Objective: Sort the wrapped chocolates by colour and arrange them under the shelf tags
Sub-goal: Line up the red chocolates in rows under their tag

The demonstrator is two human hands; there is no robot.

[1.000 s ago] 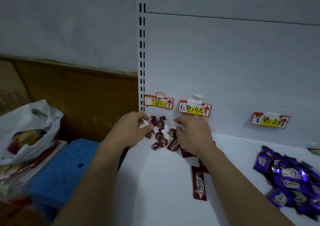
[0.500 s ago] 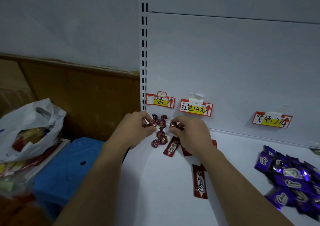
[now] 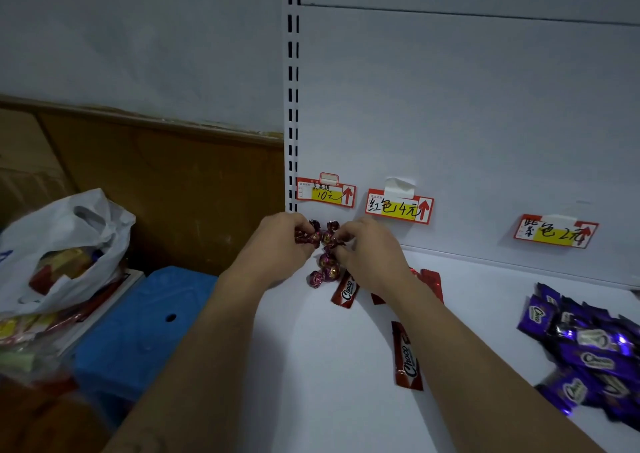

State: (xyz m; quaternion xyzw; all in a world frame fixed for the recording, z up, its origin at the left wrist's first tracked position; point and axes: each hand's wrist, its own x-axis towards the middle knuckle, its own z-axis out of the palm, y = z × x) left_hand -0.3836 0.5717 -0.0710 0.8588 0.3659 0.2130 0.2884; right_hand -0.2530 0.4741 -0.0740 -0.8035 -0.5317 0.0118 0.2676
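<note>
Several maroon twist-wrapped chocolates (image 3: 325, 267) cluster on the white shelf (image 3: 311, 366) below the leftmost tag (image 3: 325, 192). My left hand (image 3: 277, 248) pinches one maroon chocolate (image 3: 306, 237) at the cluster's left. My right hand (image 3: 370, 253) pinches another (image 3: 337, 241) at its right. Red Choco bars lie near the right wrist: one (image 3: 344, 289) by the cluster, one (image 3: 407, 357) nearer me. The red tag (image 3: 398, 206) and purple tag (image 3: 556, 232) are taped to the back panel. A heap of purple Choco bars (image 3: 588, 348) lies at right.
Left of the shelf, a white plastic bag (image 3: 65, 244) with packets sits above a blue crate (image 3: 138, 331). A slotted upright (image 3: 293, 106) marks the shelf's left edge. A brown panel (image 3: 156, 182) stands behind.
Both hands have drawn closer together at the top of the maroon cluster. The right hand moved left from the red bars and now pinches a maroon chocolate.
</note>
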